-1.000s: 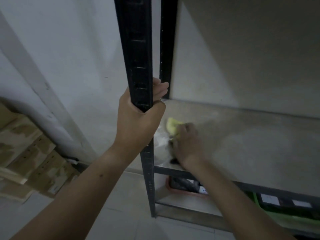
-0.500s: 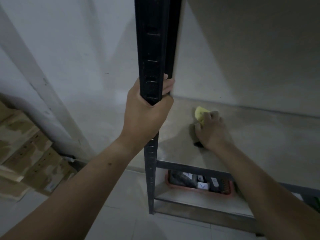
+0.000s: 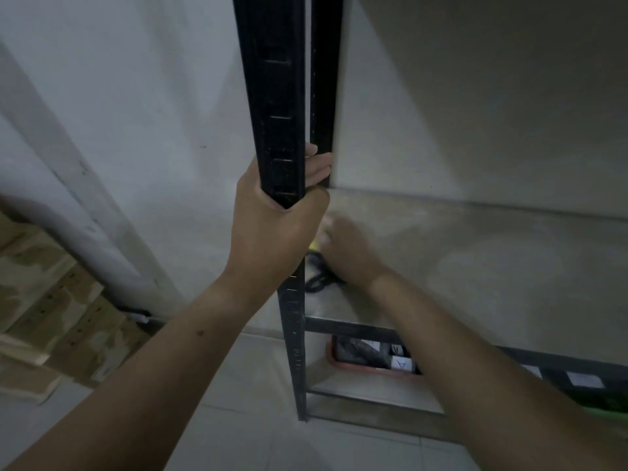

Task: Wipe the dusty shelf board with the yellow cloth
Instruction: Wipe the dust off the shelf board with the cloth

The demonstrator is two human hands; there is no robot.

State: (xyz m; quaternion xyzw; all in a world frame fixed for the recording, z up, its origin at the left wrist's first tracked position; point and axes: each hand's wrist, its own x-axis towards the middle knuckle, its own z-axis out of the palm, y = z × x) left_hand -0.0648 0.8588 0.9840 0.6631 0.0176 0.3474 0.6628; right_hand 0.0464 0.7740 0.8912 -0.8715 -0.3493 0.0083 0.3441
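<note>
The dusty grey shelf board runs across the middle right of the head view. My right hand, blurred by motion, presses down on the yellow cloth at the board's left end; only a small yellow edge shows beside my left hand. My left hand is wrapped around the black front upright post of the rack. A dark looped cord lies on the board just under my right wrist.
A second black post stands behind against the pale wall. Below the board, a lower shelf holds a reddish tray with dark items. Wooden pallets lean at the left. Pale floor tiles lie underneath.
My right hand slid the cloth left along the board, toward the front post, after a sweep to the right. My left hand kept its grip on the post.
</note>
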